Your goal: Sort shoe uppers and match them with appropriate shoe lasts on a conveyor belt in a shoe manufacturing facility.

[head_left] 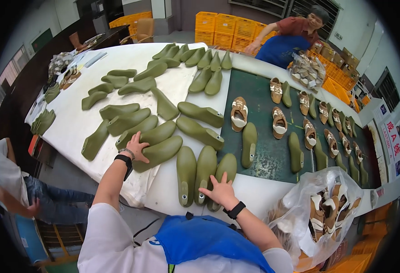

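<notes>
My left hand (136,148) rests with spread fingers over the near ends of two green shoe lasts, an upper one (158,132) and a lower one (162,152). On the table's front edge, three more lasts stand side by side, toes away from me. My right hand (221,191) lies with fingers apart on the right-hand last (227,166) of these, its thumb reaching toward the middle last (206,166). The left-hand last (186,170) of the three is untouched. Neither hand is wrapped round anything.
Many loose lasts lie on the white cloth (86,125). To the right, a dark green belt (272,164) carries brown-and-white shoe uppers beside lasts. A clear plastic bag (295,227) of uppers stands at right. One person (295,36) is across the table, another (16,182) at left.
</notes>
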`<action>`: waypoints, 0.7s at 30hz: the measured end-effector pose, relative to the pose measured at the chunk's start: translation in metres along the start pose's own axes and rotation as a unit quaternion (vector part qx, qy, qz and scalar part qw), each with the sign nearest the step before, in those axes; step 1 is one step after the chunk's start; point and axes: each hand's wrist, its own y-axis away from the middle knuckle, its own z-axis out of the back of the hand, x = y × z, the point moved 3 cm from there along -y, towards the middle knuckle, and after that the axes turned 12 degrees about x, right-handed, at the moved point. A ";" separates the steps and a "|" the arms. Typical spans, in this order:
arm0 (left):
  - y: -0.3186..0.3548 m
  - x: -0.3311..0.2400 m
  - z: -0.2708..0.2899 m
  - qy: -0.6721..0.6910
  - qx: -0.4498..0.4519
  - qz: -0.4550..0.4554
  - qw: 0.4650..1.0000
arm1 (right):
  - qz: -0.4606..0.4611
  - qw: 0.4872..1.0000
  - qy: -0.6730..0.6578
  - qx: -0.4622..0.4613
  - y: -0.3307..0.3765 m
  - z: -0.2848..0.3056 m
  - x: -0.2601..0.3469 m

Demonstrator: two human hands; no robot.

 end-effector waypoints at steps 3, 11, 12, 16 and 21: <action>-0.005 -0.004 0.018 0.049 0.028 0.017 0.998 | -0.006 1.000 -0.013 -0.003 -0.004 0.003 -0.002; 0.037 -0.046 -0.007 0.079 -0.057 0.125 0.987 | 0.008 0.999 -0.012 -0.044 -0.006 -0.001 0.002; 0.037 -0.051 -0.014 0.113 -0.040 0.118 0.986 | 0.002 0.999 -0.024 -0.041 -0.002 0.001 -0.001; 0.066 -0.052 -0.024 0.155 0.020 0.083 0.984 | 0.002 0.999 -0.018 -0.035 0.000 -0.003 -0.002; 0.092 -0.047 -0.050 0.320 -0.104 0.087 0.938 | 0.039 0.998 -0.040 0.006 0.003 0.002 -0.025</action>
